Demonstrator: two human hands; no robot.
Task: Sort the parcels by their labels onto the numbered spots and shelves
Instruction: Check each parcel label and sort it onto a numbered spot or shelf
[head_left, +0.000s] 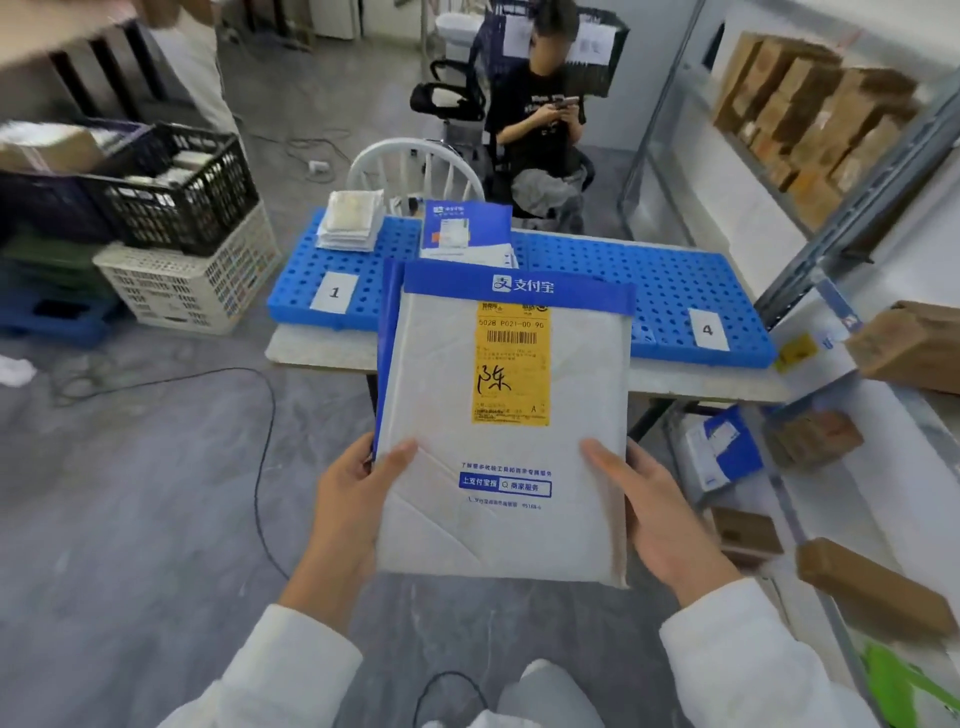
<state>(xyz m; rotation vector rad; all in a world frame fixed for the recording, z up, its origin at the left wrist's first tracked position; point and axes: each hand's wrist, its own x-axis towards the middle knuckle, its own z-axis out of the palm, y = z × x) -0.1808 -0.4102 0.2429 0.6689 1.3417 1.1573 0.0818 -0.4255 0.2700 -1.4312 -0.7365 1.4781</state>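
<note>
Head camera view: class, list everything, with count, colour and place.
held mailer: one, white with yellow label, centre
perforated boards: count unclear, blue, on table
card 1, card 4: two, white, on the boards
mailer stack: one, white, behind card 1
blue mailer: one, blue, boards' far middle
black crate, white crate: two, stacked at left
cardboard boxes: many, brown, right shelves
chair: one, white, behind table
seated person: one, black shirt, beyond chair
left hand, right hand: two, gripping held mailer's lower sides
</note>
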